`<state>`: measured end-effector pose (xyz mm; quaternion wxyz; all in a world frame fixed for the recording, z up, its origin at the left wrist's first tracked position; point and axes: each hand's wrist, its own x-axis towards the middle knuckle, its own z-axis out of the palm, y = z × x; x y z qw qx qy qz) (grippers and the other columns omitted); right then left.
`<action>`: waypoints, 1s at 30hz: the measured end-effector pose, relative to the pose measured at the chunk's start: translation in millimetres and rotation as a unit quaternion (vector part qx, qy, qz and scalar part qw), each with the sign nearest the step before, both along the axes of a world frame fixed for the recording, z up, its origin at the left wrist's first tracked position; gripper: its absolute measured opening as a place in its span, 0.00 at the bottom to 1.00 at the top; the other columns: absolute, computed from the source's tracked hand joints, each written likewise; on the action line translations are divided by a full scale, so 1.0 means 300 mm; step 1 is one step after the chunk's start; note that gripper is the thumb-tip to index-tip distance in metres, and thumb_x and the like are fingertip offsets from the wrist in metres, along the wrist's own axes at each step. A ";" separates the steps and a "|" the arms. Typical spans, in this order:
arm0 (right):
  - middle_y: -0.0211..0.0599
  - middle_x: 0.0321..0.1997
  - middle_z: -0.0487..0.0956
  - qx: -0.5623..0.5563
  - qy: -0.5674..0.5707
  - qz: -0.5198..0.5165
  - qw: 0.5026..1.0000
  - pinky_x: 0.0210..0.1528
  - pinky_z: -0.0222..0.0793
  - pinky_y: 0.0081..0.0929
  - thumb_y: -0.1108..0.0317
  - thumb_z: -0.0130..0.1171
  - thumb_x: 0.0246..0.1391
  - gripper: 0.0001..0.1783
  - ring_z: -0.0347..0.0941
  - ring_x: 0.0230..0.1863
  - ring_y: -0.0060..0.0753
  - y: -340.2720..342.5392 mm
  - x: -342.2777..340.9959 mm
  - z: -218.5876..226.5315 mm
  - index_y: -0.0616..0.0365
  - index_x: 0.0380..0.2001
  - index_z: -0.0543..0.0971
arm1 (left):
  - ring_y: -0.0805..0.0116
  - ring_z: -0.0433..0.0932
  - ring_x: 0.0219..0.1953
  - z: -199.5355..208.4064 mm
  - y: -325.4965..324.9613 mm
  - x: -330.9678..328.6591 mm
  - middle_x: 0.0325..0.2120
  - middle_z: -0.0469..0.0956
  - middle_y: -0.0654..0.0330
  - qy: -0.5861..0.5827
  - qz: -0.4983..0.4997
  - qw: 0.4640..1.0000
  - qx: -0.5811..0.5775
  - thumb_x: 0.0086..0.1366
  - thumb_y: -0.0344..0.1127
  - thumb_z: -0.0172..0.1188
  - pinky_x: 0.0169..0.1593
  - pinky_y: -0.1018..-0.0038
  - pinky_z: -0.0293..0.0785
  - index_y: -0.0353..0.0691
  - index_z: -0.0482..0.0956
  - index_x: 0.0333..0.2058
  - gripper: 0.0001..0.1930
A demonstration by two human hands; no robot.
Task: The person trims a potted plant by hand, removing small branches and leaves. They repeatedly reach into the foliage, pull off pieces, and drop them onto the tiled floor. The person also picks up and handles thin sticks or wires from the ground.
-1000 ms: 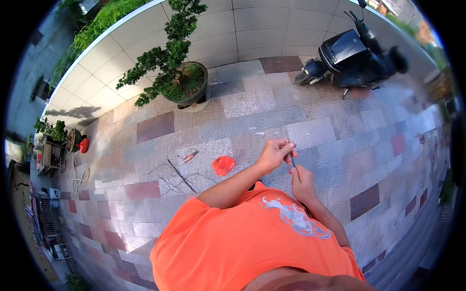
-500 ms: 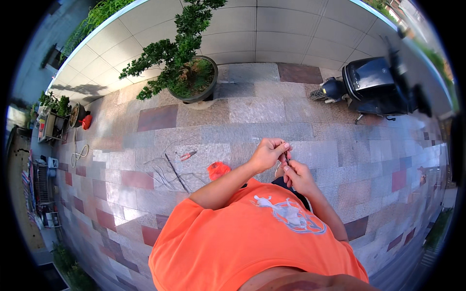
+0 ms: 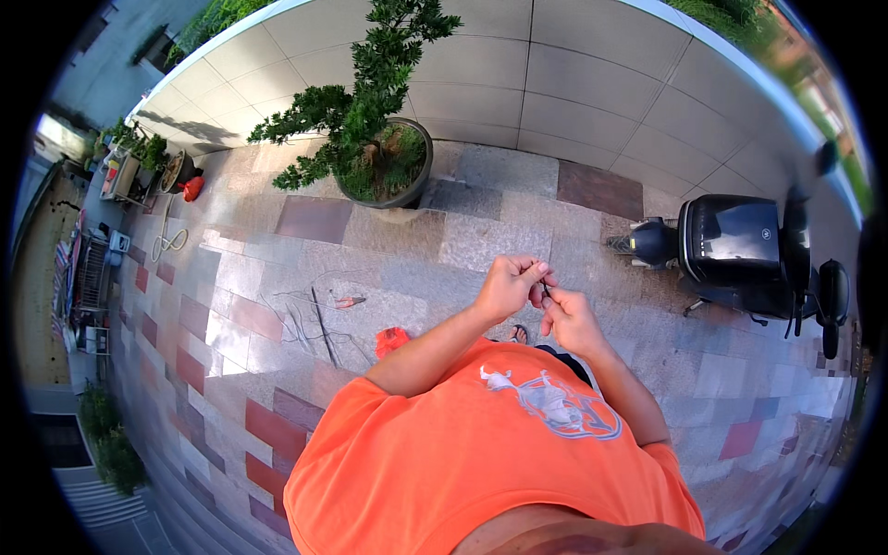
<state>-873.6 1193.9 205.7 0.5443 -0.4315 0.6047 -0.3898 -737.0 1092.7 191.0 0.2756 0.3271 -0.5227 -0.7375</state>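
In front of my chest, my left hand [image 3: 509, 285] and my right hand [image 3: 572, 319] are close together, both with pinched fingers. A thin, dark, short piece [image 3: 546, 292] runs between their fingertips, and both hands grip it. It is too small and too covered by fingers to tell its kind. On the paving to the left of my left forearm lie red-handled pliers [image 3: 350, 302], a long dark rod [image 3: 324, 328] and several loose thin wires [image 3: 294, 319]. A crumpled orange-red bag [image 3: 391, 340] sits close to that forearm.
A large potted tree [image 3: 384, 176] stands by the tiled wall [image 3: 472, 74]. At right a black scooter [image 3: 731, 240] is parked. A coiled hose [image 3: 169, 242] and a red bag [image 3: 192, 189] lie at far left. My sandalled foot [image 3: 520, 334] shows below my hands.
The view has turned and shifted, so the surroundings sit differently in it. My hands stay together on the dark piece, with small finger movements. My foot has come into sight.
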 end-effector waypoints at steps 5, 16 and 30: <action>0.37 0.17 0.76 -0.059 0.149 0.040 0.986 0.18 0.65 0.25 0.71 0.44 0.65 0.13 0.70 0.14 0.22 -0.117 -0.093 0.014 0.64 0.28 0.74 | 0.77 0.74 0.19 -0.018 -0.098 -0.101 0.28 0.82 0.55 0.007 0.027 0.998 0.050 0.70 0.32 0.53 0.23 0.78 0.74 0.27 0.80 0.35 0.12; 0.40 0.23 0.80 0.095 -0.072 0.065 0.991 0.18 0.64 0.16 0.68 0.43 0.66 0.12 0.72 0.16 0.20 -0.497 -0.263 -0.022 0.62 0.48 0.70 | 0.78 0.72 0.22 -0.098 -0.430 -0.158 0.34 0.82 0.54 0.010 0.065 0.994 0.082 0.70 0.44 0.53 0.27 0.78 0.73 0.29 0.79 0.43 0.20; 0.23 0.13 0.64 0.005 -0.099 -0.064 0.993 0.16 0.46 0.15 0.71 0.50 0.61 0.10 0.52 0.12 0.13 -1.280 -0.429 0.115 0.67 0.34 0.77 | 0.76 0.75 0.25 -0.235 -1.180 0.026 0.32 0.83 0.55 -0.104 0.230 0.965 0.071 0.69 0.39 0.52 0.32 0.77 0.73 0.30 0.79 0.44 0.16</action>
